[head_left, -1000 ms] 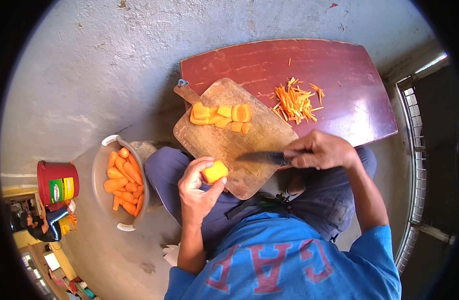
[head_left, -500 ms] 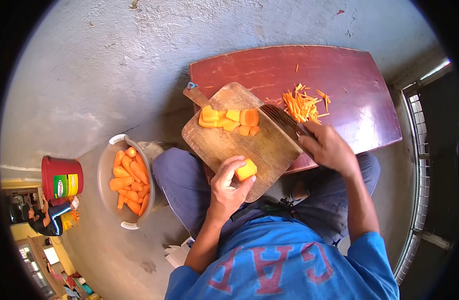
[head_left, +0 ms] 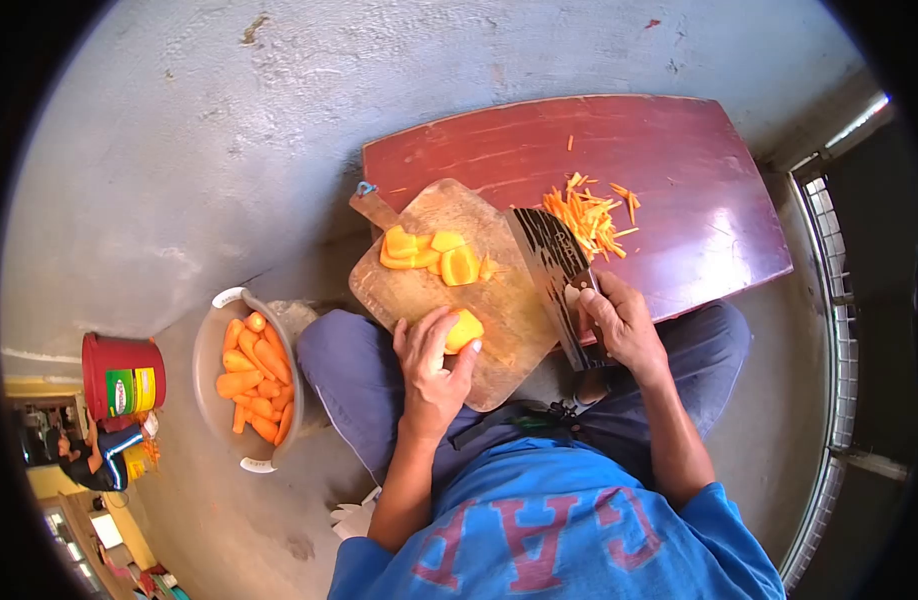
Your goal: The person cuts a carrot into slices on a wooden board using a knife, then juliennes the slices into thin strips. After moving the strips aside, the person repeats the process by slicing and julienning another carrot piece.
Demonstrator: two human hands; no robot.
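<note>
My left hand (head_left: pixel 429 365) is closed around a chunk of carrot (head_left: pixel 466 330), held at the near left part of the wooden cutting board (head_left: pixel 514 345). A broad cleaver (head_left: pixel 544 245) is gripped by its handle in my right hand (head_left: pixel 627 328). Its dark-marked blade stands over the board's right edge. Carrot slices (head_left: pixel 459 266) lie in a group on the far half of the board. Just right of them are a few thin carrot bits. Past the blade, a pile of carrot strips (head_left: pixel 589 220) rests on the red table (head_left: pixel 679 150).
A grey basin (head_left: pixel 205 370) full of peeled carrots (head_left: pixel 254 375) is on my left. Beyond it stands a red bucket (head_left: pixel 99 375) with a green and yellow label. Another person (head_left: pixel 104 455) is at the far left. A pale blue wall rises behind the table.
The cleaver has swung from the strip pile toward me and now shows its broad side. My right hand moved nearer. My left hand shifted slightly left with the carrot chunk.
</note>
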